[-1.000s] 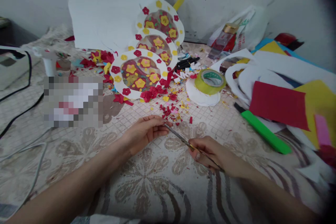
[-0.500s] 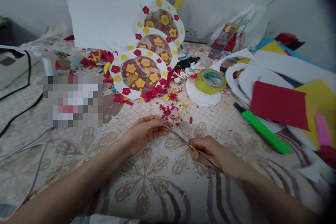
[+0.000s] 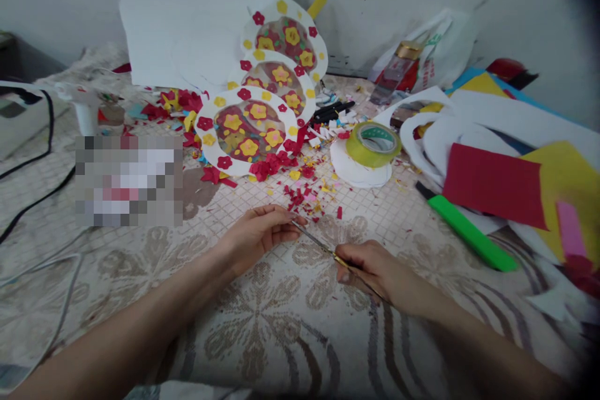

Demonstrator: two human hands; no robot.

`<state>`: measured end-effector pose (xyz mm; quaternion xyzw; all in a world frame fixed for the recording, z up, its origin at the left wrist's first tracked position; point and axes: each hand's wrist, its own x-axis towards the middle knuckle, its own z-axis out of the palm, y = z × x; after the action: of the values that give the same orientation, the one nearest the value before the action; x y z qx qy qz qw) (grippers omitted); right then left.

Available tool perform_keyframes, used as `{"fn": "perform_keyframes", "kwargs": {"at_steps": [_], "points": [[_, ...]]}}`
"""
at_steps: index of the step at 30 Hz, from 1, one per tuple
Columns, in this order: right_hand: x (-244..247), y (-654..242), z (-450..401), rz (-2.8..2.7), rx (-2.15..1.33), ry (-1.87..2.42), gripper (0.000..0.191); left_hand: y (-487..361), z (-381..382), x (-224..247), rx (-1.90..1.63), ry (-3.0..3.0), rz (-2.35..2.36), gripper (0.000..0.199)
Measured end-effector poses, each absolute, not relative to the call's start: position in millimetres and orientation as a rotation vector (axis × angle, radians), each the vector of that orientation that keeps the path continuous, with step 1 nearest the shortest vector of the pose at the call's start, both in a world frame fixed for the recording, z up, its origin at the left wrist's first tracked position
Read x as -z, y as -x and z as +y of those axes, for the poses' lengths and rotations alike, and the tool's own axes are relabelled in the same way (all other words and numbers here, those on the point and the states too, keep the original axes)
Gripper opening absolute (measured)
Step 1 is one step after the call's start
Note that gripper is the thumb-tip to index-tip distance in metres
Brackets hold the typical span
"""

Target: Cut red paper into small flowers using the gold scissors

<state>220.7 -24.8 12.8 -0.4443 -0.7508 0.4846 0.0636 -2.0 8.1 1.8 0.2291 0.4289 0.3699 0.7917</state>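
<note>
My right hand [image 3: 375, 272] is closed around a slim pair of scissors [image 3: 315, 239], seen nearly edge-on, with silver blades and a gold-coloured part by the fingers. The blades point up and left and reach the fingertips of my left hand [image 3: 269, 228]. Those fingers are pinched together at the blade tips; whatever they hold is too small or hidden to make out. Just beyond both hands lie red and yellow paper scraps [image 3: 304, 197].
Round white paper frames with red and yellow flowers [image 3: 248, 131] stand behind. Yellow tape [image 3: 374, 144] rests on a white paper piece. At right are a green cutter [image 3: 473, 234], red paper [image 3: 497, 184] and yellow paper [image 3: 567, 181]. A cable [image 3: 70, 300] runs along the left.
Both hands and the scissors hold almost the same pose. The whole view has shifted very slightly.
</note>
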Motion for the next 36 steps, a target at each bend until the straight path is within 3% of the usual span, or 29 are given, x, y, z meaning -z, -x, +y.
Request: {"fn": "perform_keyframes", "kwargs": {"at_steps": [8,13,18,29,36], "points": [[-10.1,-222.8,-22.3,-2.284,-1.425,1.317,0.044,3.9,9.6,-3.9,-0.814,-0.485,0.941,0.014],[-16.7,-216.7,-20.8,-1.839,-1.579,1.361,0.041,2.4,7.5,-5.8,-0.755,-0.521,0.932,0.013],[-23.8,-202.3,-22.2,-1.521,-1.513,1.450,0.033,-3.6,-1.6,-8.3,-0.668,-0.582,0.894,0.010],[-9.9,-189.5,-28.7,-1.598,-1.359,1.328,0.013,-6.7,-5.5,-1.3,-0.633,-0.932,0.891,0.015],[-3.0,-189.3,-28.2,-1.701,-1.283,1.355,0.014,-9.7,-13.7,-7.8,-0.667,-1.480,1.106,0.014]]}}
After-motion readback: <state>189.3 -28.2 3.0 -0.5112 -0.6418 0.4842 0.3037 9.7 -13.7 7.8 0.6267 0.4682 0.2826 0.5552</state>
